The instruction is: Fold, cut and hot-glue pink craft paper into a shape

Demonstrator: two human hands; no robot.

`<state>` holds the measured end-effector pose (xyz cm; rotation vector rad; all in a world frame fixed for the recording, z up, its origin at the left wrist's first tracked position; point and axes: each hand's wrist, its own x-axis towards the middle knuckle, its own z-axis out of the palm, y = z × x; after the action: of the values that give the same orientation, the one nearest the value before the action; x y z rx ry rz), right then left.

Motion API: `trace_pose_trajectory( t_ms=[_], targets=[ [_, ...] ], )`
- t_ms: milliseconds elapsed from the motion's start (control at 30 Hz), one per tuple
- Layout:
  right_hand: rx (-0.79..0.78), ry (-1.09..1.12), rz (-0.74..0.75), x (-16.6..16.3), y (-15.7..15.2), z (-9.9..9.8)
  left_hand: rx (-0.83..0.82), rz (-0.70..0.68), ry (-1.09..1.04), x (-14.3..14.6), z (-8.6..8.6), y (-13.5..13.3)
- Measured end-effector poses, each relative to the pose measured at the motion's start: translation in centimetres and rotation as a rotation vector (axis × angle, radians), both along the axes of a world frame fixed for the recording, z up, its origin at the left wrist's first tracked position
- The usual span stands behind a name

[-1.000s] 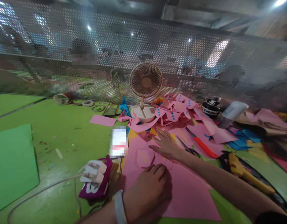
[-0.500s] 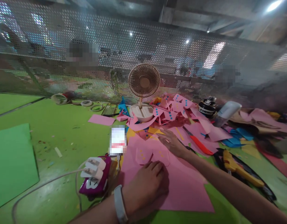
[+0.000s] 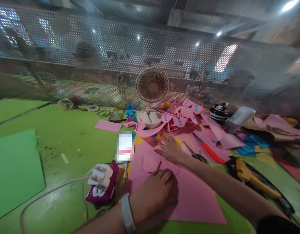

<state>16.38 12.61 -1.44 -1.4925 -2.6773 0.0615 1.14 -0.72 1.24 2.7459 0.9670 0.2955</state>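
Note:
A large pink paper sheet [image 3: 196,204] lies in front of me. On it rests a small pink paper cutout [image 3: 150,162] with little yellow marks. My left hand [image 3: 156,190], with a pale band at the wrist, is curled at the cutout's near edge; its fingertips are hidden, so what it grips cannot be made out. My right hand [image 3: 169,149] spreads its fingers flat over the cutout's right part and the sheet's far edge, holding nothing. Beyond its fingers shows a yellow paper piece [image 3: 179,142]. Dark-handled scissors [image 3: 200,157] lie beside the right wrist.
A phone [image 3: 125,148] and a purple power strip [image 3: 101,191] with white plugs stand left. Behind are a small fan [image 3: 152,86] and piled pink paper pieces [image 3: 189,115]. To the right lie a red-handled tool [image 3: 210,151] and a yellow glue gun [image 3: 257,182]. A perforated screen [image 3: 111,42] stands behind.
My right hand has moved left and nearer, from the yellow paper onto the cutout, fingers spreading. My left hand stays almost in place. The view has shifted slightly.

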Motion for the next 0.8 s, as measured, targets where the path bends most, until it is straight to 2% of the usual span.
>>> trace_pose_trajectory(
  t_ms=[133,233,400,567,667,800],
  targets=[
    [0.059,0.094,-0.024,0.6,0.4,-0.3,0.011,0.001,-0.006,0.0,-0.4,0.0],
    [0.047,0.29,-0.056,1.5,0.7,-0.2,0.018,0.005,-0.007,-0.1,-0.6,0.0],
    [-0.244,0.863,-0.134,3.4,-0.2,1.0,0.003,0.007,-0.002,-0.1,-0.6,0.0],
    [-0.516,1.233,-0.21,4.6,-2.7,2.5,0.01,-0.001,0.004,-0.2,-0.6,0.1],
    [-0.561,1.316,-0.293,5.3,-4.2,2.8,-0.006,-0.003,-0.007,-0.3,-0.6,0.1],
    [-0.48,1.255,-0.381,6.3,-6.1,2.0,-0.027,-0.002,0.002,-0.2,-0.4,0.2]
  ],
)
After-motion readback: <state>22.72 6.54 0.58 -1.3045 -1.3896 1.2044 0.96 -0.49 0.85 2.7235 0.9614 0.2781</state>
